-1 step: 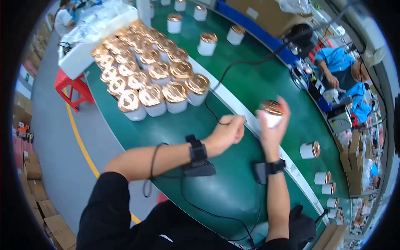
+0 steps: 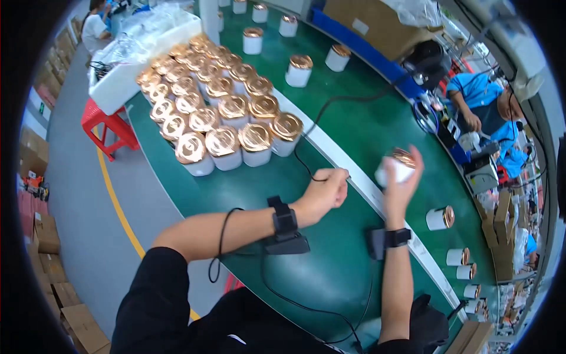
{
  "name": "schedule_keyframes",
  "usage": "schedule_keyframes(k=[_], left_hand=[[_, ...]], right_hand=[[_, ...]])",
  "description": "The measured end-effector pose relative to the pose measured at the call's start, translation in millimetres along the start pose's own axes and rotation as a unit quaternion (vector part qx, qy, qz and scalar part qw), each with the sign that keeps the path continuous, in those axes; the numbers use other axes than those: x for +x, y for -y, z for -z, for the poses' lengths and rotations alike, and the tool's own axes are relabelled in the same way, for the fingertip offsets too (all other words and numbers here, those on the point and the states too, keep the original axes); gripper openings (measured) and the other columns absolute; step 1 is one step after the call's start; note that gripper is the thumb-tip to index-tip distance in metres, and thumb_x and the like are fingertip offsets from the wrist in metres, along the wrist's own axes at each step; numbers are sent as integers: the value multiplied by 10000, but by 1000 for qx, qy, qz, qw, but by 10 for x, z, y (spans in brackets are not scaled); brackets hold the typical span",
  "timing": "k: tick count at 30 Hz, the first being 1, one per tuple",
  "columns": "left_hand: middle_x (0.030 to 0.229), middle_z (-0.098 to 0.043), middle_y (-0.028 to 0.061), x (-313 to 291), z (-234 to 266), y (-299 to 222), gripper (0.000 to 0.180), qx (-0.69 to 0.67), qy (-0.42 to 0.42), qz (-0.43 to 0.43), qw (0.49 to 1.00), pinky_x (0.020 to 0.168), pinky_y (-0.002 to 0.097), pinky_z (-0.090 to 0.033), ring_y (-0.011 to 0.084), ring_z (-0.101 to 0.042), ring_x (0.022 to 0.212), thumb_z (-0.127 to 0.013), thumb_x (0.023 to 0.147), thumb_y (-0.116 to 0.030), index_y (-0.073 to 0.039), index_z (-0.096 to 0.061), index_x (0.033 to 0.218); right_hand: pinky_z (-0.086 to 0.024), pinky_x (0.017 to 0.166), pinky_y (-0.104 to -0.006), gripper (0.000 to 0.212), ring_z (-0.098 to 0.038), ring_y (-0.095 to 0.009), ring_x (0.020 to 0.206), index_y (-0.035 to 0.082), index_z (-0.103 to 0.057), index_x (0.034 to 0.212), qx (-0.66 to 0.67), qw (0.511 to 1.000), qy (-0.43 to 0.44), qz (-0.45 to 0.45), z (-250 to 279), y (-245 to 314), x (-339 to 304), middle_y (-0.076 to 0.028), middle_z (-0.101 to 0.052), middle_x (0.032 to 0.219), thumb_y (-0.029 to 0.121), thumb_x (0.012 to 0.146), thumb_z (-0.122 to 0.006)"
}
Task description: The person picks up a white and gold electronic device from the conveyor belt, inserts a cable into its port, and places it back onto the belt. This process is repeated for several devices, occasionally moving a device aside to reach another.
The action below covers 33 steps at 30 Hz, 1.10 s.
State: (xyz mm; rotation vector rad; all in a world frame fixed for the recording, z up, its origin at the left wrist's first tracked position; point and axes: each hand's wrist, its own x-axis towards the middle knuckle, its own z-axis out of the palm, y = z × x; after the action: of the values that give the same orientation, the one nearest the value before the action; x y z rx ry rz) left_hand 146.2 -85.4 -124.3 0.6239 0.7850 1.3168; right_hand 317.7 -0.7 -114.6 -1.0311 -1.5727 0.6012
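My right hand [image 2: 402, 192] is raised over the far strip of the bench, fingers wrapped round a white canister [image 2: 396, 171] with a shiny copper-coloured lid. Motion blurs the canister, which looks tilted. My left hand [image 2: 324, 194] is closed above the near strip, fingers curled in. A thin black cable [image 2: 306, 167] runs into its grip; whatever the palm covers is hidden. Beyond the left hand stands a tight block of similar canisters [image 2: 256, 144], lids up, in several rows.
A pale rail [image 2: 336, 158] divides the green bench [image 2: 271, 194]. Single canisters [image 2: 299, 71] are spread along the far strip, some near a canister [image 2: 440, 218] at right. A white foam box [image 2: 112, 94] is at far left, by a red stool [image 2: 109, 130]. A co-worker [image 2: 477, 94] sits across.
My right hand has shifted a little to the right with the canister. The whole view has moved slightly. My left hand keeps its closed pose.
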Motion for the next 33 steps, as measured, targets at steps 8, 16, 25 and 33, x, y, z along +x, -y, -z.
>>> schedule_keyframes(k=[8,16,25,33], left_hand=[[562,-325,-20,-31,-24,-33,375,-52,-28,-1,998,434,253,-223,85,-319,487,-481,948,-236,-124,-323,628],[536,-302,-21,19,-15,-62,406,-117,-22,-1,993,419,257,-203,88,-302,457,-482,947,-257,-140,-283,613],[521,-306,-8,29,45,12,416,-139,-51,-7,989,402,268,-191,102,-302,435,-483,942,-279,-140,-276,609],[526,-289,-7,63,63,-76,395,-73,-1,10,997,415,258,-213,104,-299,440,-445,942,-308,-118,-311,623]], right_hand=[[-458,861,-386,336,-555,-228,1034,40,-487,938,-438,877,-153,120,626,-286,312,-137,-578,1120,219,829,-749],[-412,1000,-380,681,-529,-245,1143,-3,-446,1315,41,988,145,43,-1580,171,1244,-130,-540,1251,303,802,-772],[-515,842,-356,622,-615,-235,962,37,-425,1349,366,864,245,-242,-1652,-19,996,-116,-609,1083,376,882,-655],[-527,768,-314,507,-619,-194,925,18,-483,1298,285,940,97,-161,-412,-120,-12,-108,-623,1011,379,943,-512]])
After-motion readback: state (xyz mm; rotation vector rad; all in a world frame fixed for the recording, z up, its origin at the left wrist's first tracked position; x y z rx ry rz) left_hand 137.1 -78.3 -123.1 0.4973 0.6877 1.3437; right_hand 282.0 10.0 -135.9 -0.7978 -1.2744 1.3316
